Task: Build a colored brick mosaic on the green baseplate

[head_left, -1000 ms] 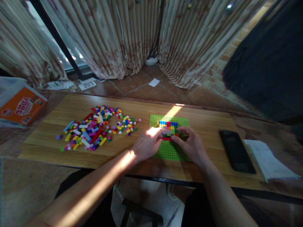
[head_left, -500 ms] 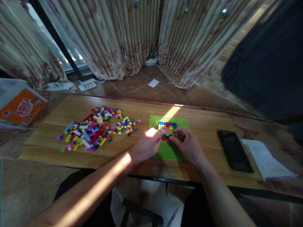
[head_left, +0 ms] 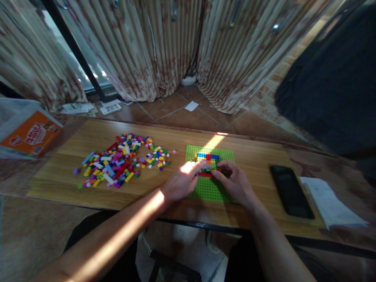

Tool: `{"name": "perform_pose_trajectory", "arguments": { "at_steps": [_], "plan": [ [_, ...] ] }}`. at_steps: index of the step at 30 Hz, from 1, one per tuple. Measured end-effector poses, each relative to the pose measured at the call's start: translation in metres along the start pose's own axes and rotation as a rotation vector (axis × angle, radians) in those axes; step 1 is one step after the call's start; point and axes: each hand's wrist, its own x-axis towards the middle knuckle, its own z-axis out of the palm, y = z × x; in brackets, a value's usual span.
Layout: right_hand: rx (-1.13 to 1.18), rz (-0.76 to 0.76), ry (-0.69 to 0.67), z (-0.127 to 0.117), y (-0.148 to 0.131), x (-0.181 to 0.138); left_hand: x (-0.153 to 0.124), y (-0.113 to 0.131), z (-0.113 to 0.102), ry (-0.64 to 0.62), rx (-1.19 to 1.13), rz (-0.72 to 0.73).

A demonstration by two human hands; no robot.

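A green baseplate (head_left: 211,189) lies on the wooden table (head_left: 258,156), carrying a small block of coloured bricks (head_left: 208,160) in blue, red, yellow and green. My left hand (head_left: 180,183) rests at the block's left side, fingertips pinched against its lower left edge. My right hand (head_left: 235,183) sits at the block's lower right, fingers curled and pinched near a red brick (head_left: 205,174) along the block's near edge. What each pinch holds is too small to make out.
A heap of loose coloured bricks (head_left: 117,164) spreads over the table's left half. A black phone (head_left: 290,191) and a white notebook (head_left: 331,201) lie at the right. An orange box (head_left: 31,135) sits off the left end. Curtains hang behind; a dark cloth (head_left: 331,78) hangs at right.
Both hands stay at the brick block; the right hand's fingers have drawn in closer to its near edge. The view has shifted slightly downward.
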Motion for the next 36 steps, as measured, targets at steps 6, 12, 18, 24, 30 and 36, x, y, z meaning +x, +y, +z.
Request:
{"name": "perform_pose_trajectory", "arguments": {
  "at_steps": [6,12,18,24,30,36],
  "plan": [
    [-0.056,0.049,0.089,0.012,-0.007,-0.002,0.002,0.001,-0.005,0.029,-0.043,-0.006],
    [-0.277,-0.016,0.213,0.028,-0.010,-0.004,0.008,-0.005,-0.015,0.093,0.074,-0.070],
    [-0.217,-0.042,0.176,0.029,-0.007,0.000,0.011,-0.013,-0.008,0.104,0.139,-0.182],
    [-0.064,-0.122,0.056,0.013,0.003,0.009,0.011,-0.006,-0.011,0.023,0.016,-0.266],
    [-0.024,-0.158,0.112,-0.001,0.015,0.015,0.007,-0.004,0.002,-0.037,-0.274,-0.325],
    [0.080,-0.135,0.129,0.006,0.032,0.019,0.006,0.006,0.012,-0.172,-0.426,-0.474]
  ]
}}
